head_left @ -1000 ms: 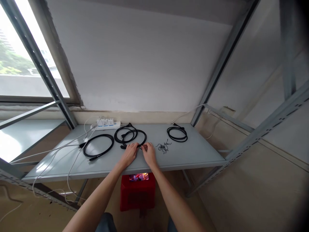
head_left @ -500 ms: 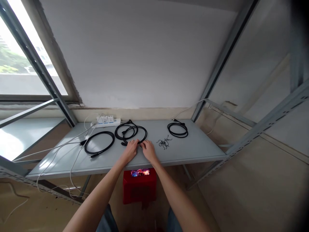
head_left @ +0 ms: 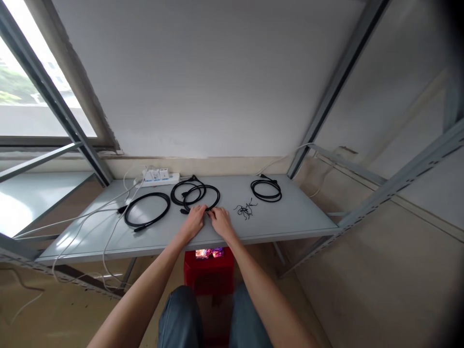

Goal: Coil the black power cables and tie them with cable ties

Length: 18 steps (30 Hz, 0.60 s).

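Note:
On the grey shelf, both hands meet at the near edge of a coiled black power cable. My left hand is closed on the near side of this coil. Close beside it, my right hand has its fingers pinched together at the same spot. A small dark bit shows between the fingertips; whether it is cable or a tie, I cannot tell. The held coil overlaps a second black cable coil behind it. To the right of my right hand lies a loose pile of short black twist ties.
Another black cable coil lies at the left, and one more coil at the back right. A white power strip with plugs stands against the wall. White cords trail over the shelf's front edge. Below is a red stool.
The view has tilted slightly, and more of my knees shows below. Both hands stay at the same place on the coil, with only slight finger movement.

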### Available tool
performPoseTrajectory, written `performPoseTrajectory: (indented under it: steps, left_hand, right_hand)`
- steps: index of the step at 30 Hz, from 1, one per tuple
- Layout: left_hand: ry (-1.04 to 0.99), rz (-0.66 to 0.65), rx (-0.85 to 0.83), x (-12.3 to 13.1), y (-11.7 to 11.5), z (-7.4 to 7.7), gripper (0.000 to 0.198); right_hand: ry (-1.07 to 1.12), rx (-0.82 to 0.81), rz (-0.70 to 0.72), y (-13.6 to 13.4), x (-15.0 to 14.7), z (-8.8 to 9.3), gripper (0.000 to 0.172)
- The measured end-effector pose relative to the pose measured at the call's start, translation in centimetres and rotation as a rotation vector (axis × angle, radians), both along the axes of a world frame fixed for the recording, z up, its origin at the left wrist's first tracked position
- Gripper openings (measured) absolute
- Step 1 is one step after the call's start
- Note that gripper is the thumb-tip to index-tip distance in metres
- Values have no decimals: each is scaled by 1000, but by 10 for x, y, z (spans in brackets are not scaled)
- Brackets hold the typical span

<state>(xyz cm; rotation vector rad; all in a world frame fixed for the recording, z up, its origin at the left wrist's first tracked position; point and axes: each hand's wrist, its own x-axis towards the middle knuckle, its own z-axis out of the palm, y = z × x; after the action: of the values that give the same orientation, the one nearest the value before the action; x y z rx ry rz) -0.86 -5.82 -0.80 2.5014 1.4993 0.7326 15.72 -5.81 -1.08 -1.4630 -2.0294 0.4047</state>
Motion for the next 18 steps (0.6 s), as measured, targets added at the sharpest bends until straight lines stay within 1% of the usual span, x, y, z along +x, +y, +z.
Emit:
performPoseTrajectory:
  steps: [6,13,18]
  left_hand:
    - [-17,-3,14,-1,1,-3,31]
    - [-29,-1,14,0,3,-3,31]
    - [-33,12,9,0,3,-4,30]
  right_hand:
    - [-56,15,-2,-2,-1,2,27]
    - [-142,9,2,-3,-1,2,27]
    - [-153,-25,-7,-2,-2,6,25]
